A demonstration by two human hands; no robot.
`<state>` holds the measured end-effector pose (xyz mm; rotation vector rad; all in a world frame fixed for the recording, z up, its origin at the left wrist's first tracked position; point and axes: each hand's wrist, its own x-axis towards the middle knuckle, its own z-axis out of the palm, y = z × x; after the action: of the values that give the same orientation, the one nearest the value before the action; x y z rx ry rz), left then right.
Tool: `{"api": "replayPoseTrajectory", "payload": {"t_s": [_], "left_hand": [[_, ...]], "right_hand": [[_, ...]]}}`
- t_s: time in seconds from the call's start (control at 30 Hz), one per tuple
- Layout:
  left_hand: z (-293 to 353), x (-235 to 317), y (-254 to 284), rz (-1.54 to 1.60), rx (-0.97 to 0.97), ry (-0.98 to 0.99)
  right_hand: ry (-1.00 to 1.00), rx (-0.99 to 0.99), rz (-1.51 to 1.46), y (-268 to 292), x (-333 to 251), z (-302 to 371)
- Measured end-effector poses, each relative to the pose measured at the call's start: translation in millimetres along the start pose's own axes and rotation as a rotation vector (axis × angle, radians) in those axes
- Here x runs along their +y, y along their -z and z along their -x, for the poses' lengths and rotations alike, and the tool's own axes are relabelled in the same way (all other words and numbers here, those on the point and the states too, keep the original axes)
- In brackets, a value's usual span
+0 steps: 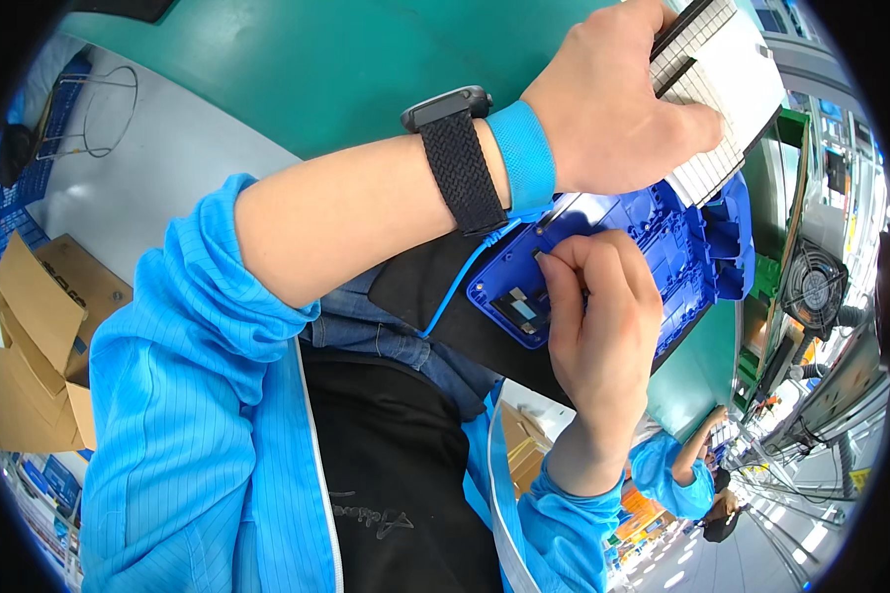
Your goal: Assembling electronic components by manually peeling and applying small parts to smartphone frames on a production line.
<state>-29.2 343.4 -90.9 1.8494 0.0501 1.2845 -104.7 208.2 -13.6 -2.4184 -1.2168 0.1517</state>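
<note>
My left hand (628,104) grips a white sheet (747,74) marked in narrow rows, with dark strips (690,28) along part of it; its thumb lies across the sheet, and some fingers are hidden behind. Below it lies a blue plastic housing (663,232), its ribbed inner side facing up. Over the housing's left part, my right hand (608,316) is closed in a pinch. A small dark piece (539,255) shows at its fingertips, too small to name. A small dark window (519,308) sits in the housing beside that hand.
A black mat (499,346) lies under the housing on the green table (297,59). A blue cord (455,292) runs from my left wristband (524,153). To the right stands a black fan (814,287). Open cardboard boxes (35,346) are at left; another person (674,474) works at lower right.
</note>
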Motion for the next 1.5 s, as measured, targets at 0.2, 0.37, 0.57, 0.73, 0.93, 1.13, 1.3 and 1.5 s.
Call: {"api": "replayPoseTrajectory", "payload": {"t_s": [0.2,0.37,0.57,0.73,0.93,1.13,1.3,1.5], "left_hand": [[-19,44,17,-0.38,-0.215,0.205],[-20,53,15,-0.174,-0.178,0.432],[-22,40,11,-0.471,-0.265,0.252],[-23,58,16,-0.28,-0.202,0.466],[-20,56,15,-0.239,-0.169,0.457],[-16,31,8,-0.481,-0.269,0.17],[-14,24,8,-0.395,-0.254,0.104],[-33,36,48,0.268,-0.292,0.345]], "right_hand": [[-0.069,-0.005,0.01,8,3,11],[-0.06,-0.055,0.002,5,2,18],[-0.04,-0.079,0.009,5,2,18],[-0.035,-0.077,0.019,4,3,19],[-0.035,-0.061,0.047,2,1,21],[-0.003,-0.003,0.06,-3,3,24],[-0.019,0.02,-0.002,-4,6,25],[-0.072,0.138,-0.172,4,16,32]]}}
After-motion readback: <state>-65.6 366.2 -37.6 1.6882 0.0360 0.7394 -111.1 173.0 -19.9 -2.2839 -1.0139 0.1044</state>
